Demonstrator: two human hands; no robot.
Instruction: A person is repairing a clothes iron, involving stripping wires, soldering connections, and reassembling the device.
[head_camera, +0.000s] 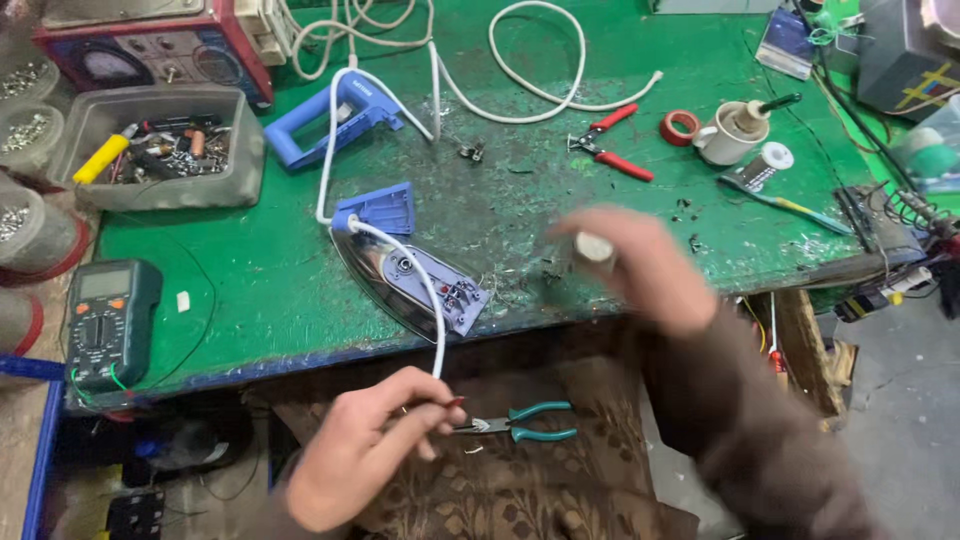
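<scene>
Head view: our left hand (365, 440) pinches the white cord's (425, 290) wire ends below the tabletop (560, 200); our blurred right hand (640, 265) grips a small white roll (595, 247). We judge wrapping the wires needs steadiness.

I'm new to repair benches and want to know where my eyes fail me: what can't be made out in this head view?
- Right hand: motion-blurred; the small pale thing it holds can't be identified.
- Left hand: fingers cover the white cord's end, so its wire tips are hidden.
- Meter: its screen is too small to read.
- Jars: cut off by the left edge.
</scene>
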